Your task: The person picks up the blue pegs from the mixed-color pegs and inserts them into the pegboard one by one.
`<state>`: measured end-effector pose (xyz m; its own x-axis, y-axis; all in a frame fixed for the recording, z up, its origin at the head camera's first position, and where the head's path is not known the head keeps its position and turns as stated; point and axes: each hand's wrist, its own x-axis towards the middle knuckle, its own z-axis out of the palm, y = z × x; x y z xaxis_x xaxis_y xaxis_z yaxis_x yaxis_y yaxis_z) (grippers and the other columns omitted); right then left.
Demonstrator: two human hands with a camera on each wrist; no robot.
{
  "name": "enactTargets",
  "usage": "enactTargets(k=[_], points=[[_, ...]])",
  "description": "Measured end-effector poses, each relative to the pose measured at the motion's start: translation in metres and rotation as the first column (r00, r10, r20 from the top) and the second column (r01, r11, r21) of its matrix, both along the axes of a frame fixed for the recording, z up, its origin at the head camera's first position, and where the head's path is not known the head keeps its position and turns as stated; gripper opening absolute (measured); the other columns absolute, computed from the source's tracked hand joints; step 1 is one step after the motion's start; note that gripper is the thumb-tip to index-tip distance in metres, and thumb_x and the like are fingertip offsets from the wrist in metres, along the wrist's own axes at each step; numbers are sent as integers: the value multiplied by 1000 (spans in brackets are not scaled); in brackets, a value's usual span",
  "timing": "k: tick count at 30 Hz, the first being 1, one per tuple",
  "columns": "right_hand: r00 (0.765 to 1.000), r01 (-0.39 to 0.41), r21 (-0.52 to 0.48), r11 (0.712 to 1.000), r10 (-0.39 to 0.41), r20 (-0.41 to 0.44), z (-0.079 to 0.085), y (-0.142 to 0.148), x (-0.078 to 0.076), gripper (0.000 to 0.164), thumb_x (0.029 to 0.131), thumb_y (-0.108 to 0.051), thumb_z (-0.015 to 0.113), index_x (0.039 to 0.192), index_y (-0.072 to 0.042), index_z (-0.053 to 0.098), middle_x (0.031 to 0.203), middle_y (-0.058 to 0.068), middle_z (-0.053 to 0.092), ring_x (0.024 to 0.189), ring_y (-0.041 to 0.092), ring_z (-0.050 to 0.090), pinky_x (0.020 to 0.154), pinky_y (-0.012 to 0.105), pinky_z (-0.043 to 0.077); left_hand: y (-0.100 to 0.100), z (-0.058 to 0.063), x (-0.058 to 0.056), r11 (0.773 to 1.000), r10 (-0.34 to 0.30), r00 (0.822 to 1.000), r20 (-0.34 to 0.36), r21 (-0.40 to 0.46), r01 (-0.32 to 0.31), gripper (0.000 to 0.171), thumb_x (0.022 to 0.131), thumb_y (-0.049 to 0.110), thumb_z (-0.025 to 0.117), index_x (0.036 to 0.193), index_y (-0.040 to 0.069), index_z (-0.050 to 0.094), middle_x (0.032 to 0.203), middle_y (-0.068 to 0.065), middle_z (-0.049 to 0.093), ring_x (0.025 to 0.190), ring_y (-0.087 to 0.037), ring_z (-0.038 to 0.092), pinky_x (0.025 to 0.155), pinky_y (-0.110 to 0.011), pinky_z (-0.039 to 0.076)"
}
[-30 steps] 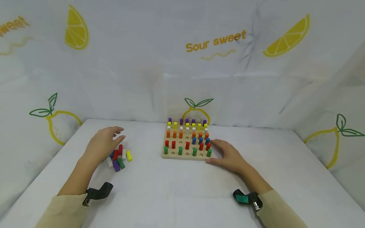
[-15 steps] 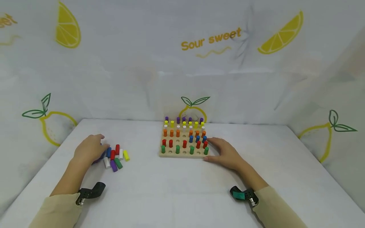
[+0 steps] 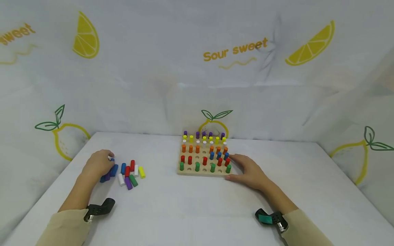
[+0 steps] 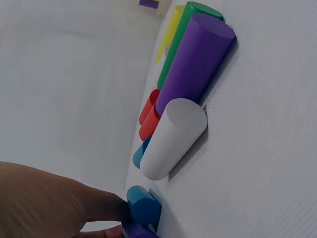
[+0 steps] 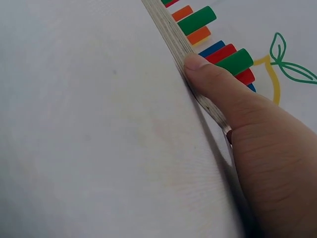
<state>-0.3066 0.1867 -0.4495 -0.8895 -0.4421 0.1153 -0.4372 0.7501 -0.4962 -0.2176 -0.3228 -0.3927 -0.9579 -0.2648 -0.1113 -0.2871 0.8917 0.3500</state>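
Observation:
At the left of the head view my left hand (image 3: 98,165) is low over loose pegs, thumb and fingertips pinching a blue peg (image 3: 112,160). More blue and purple pegs lie right under its thumb; in the left wrist view, a blue peg (image 4: 144,209) shows beside the thumb and a white peg (image 4: 174,136) lies just beyond. The wooden pegboard (image 3: 197,173) bears upright pegs in coloured rows, with some holes bare. My right hand (image 3: 250,172) holds its near right corner, the thumb (image 5: 210,74) along the front edge; its other fingers are hidden in the right wrist view.
Beside the left hand lie loose pegs, among them a yellow peg (image 3: 142,172), a green peg (image 3: 133,180) and a purple peg (image 3: 128,183). The white table (image 3: 184,212) meets a white cloth (image 3: 138,85) printed with lemons behind the pegboard.
My left hand has come down from above the pile to its left side, and its fingers have closed on a blue peg. The right hand stays at the pegboard. The head view shifts slightly.

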Motion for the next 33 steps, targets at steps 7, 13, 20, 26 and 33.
enactTargets(k=[7,13,20,26,33], points=[[1000,-4,-11,1000,4,-30,-6,8,0,87,78,-58,80,149,-15,50,152,15,51,143,41,43,114,67,36,1,0,-1,1000,-12,1000,2,23,12,41,95,9,60,127,-16,55,118,-37,64,99,-45,66,87,-58,57],[999,-12,-20,1000,11,-36,-7,7,0,87,78,-58,80,148,-16,51,152,15,52,143,41,44,113,67,36,-1,-1,1,999,-15,1000,3,39,15,39,97,8,57,127,-16,56,117,-36,63,98,-45,64,90,-60,55],[999,-25,7,1000,25,-46,-3,4,-1,88,78,-59,80,148,-15,51,150,15,54,142,41,44,113,67,37,4,-7,2,996,8,997,-78,86,-1,33,98,9,60,122,-13,61,110,-33,64,87,-35,64,85,-54,59],[999,-19,2,1000,19,-46,-2,4,-1,87,77,-58,81,148,-15,52,150,15,54,142,41,45,113,67,37,13,-1,4,995,-19,992,-125,90,31,35,97,14,64,124,-9,62,113,-31,66,86,-33,66,80,-51,61],[999,-21,-10,1000,21,-48,-2,1,-2,87,78,-58,80,148,-14,52,150,14,54,142,41,45,114,66,37,30,16,3,990,-99,957,-272,74,124,36,97,17,66,127,-3,64,116,-26,70,103,-42,67,82,-53,60]])
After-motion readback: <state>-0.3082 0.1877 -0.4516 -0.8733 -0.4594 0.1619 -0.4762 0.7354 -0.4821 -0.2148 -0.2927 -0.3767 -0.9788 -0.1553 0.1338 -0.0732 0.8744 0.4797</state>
